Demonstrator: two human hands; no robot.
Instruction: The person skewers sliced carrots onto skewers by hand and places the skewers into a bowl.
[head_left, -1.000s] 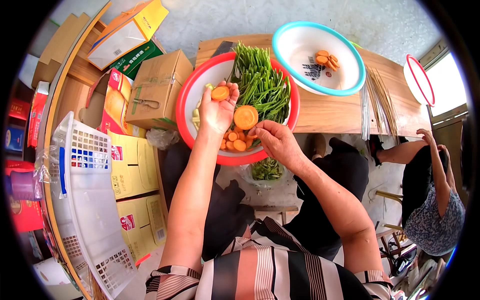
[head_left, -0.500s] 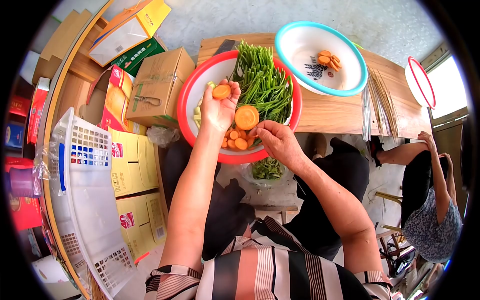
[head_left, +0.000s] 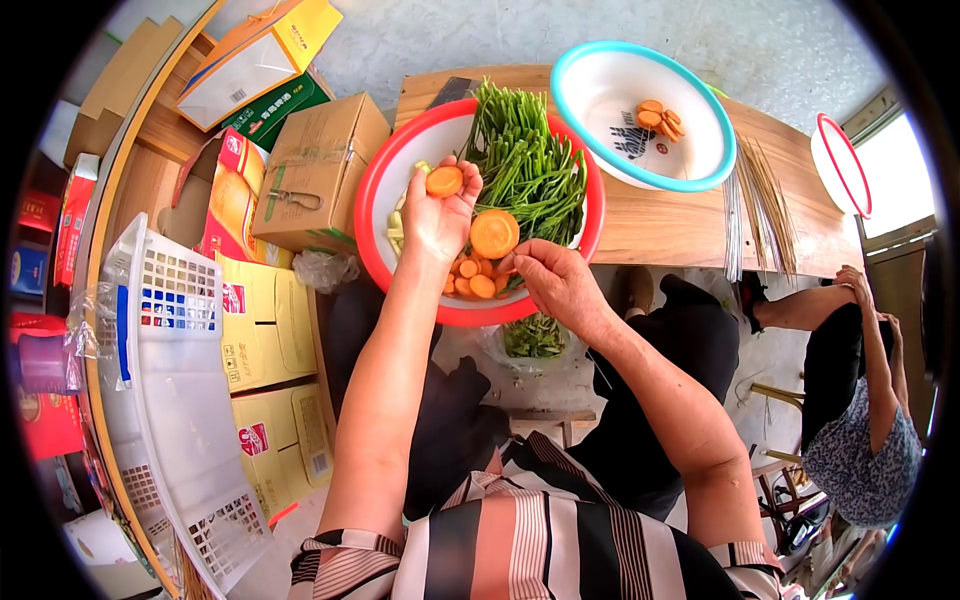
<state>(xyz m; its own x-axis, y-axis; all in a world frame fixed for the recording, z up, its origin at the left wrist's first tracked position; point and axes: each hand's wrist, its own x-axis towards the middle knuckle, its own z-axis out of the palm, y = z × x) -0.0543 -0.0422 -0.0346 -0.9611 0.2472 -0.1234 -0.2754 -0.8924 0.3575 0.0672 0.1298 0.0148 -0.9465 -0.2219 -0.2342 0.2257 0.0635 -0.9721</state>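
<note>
My left hand (head_left: 440,215) is palm up over the red-rimmed basin (head_left: 372,215), its fingers curled round an orange carrot slice (head_left: 444,181). To its right, my right hand (head_left: 548,280) pinches the lower edge of a larger carrot slice (head_left: 494,234), or a thin stick at that edge; the contact is too small to tell. Below, smaller carrot slices (head_left: 481,286) lie in the basin. Long green stems (head_left: 525,165) fill its right side, and pale pieces (head_left: 395,232) are partly hidden behind my left hand.
A blue-rimmed basin (head_left: 590,150) with several carrot slices stands on the wooden table (head_left: 640,235), beside thin sticks (head_left: 765,205). Cardboard boxes (head_left: 315,165) and a white plastic basket (head_left: 185,400) are at left. Another person (head_left: 865,430) sits at right.
The view has shifted slightly, moving the basins a little to the right in the picture. Both hands keep nearly the same pose, with the same carrot slices at them.
</note>
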